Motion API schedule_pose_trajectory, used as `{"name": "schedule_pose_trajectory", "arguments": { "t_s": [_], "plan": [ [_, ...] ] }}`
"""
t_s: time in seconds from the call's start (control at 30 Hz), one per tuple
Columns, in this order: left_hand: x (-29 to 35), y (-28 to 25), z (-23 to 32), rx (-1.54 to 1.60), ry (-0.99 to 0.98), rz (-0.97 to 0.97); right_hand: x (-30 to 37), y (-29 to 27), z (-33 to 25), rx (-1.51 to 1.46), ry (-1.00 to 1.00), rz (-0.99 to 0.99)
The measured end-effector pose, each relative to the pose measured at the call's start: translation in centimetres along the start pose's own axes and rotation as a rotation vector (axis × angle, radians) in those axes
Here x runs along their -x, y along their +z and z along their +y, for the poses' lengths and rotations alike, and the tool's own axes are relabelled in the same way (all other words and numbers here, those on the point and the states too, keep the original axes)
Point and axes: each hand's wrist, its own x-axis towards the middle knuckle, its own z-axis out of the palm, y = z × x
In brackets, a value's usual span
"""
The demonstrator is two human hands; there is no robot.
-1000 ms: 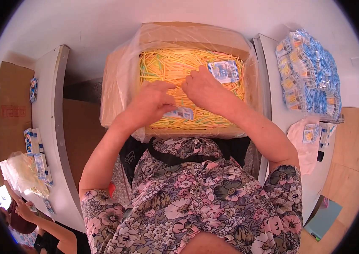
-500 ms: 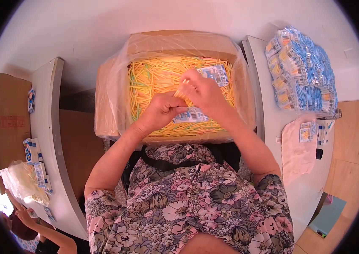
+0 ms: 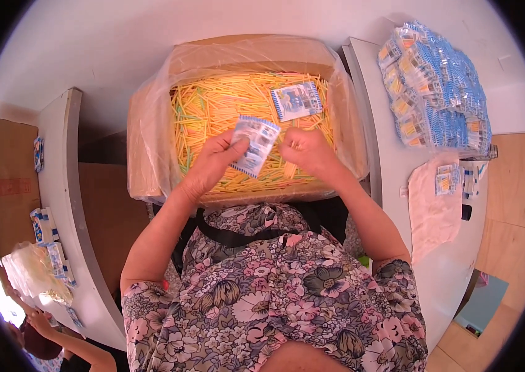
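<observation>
In front of me is a large cardboard box [image 3: 154, 146] lined with clear plastic, filled with thin yellow sticks [image 3: 225, 102], some pink and green. My left hand [image 3: 216, 162] pinches a small blue-and-white printed packet [image 3: 261, 137] between thumb and fingers, tilted above the sticks. Close beside it on the right, my right hand [image 3: 312, 150] is closed; a short bundle of pale yellow sticks [image 3: 289, 169] shows below its fingers. Another blue-and-white packet [image 3: 296, 101] lies on the sticks toward the box's far right.
On the right table [image 3: 392, 186], a pile of stick-filled packets [image 3: 442, 93] stands behind a pink cloth [image 3: 434, 211] bearing a small packet [image 3: 445, 181]. The left table [image 3: 64, 161] holds a cardboard box [image 3: 11, 180], packets and a plastic bag [image 3: 33, 270]. Another person's arm [image 3: 73, 347] shows lower left.
My hands have moved apart. The left now holds up a packet; the right has lowered from above the sticks and shifted right. The view has shifted slightly.
</observation>
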Motion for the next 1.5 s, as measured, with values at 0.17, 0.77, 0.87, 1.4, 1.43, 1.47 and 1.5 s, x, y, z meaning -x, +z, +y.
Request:
{"name": "schedule_pose_trajectory", "arguments": {
  "t_s": [0.17,0.77,0.87,1.4,1.43,1.47,1.5],
  "plan": [
    [-0.2,-1.1,-0.7,0.088,-0.029,0.086,-0.4,-0.3,-0.1,-0.036,0.037,-0.002],
    [5.0,-5.4,2.2,-0.339,0.09,0.038,-0.3,3.8,-2.7,0.574,-0.271,-0.444],
    [5.8,-5.6,2.1,-0.294,0.086,0.019,-0.3,5.2,-3.0,0.626,-0.314,-0.435],
    [5.2,-4.7,1.7,-0.395,0.115,-0.085,-2.0,1.2,-4.3,0.518,0.021,-0.654],
    [5.2,-4.5,1.5,-0.389,0.107,-0.099,-1.9,0.5,-3.6,0.396,0.011,-0.597],
    [5.1,-4.2,1.5,-0.382,0.098,-0.112,-1.7,0.0,-3.1,0.275,0.001,-0.538],
    [4.9,-3.8,1.6,-0.384,0.103,-0.116,-1.6,-0.5,-2.7,0.278,0.0,-0.532]
  ]
}}
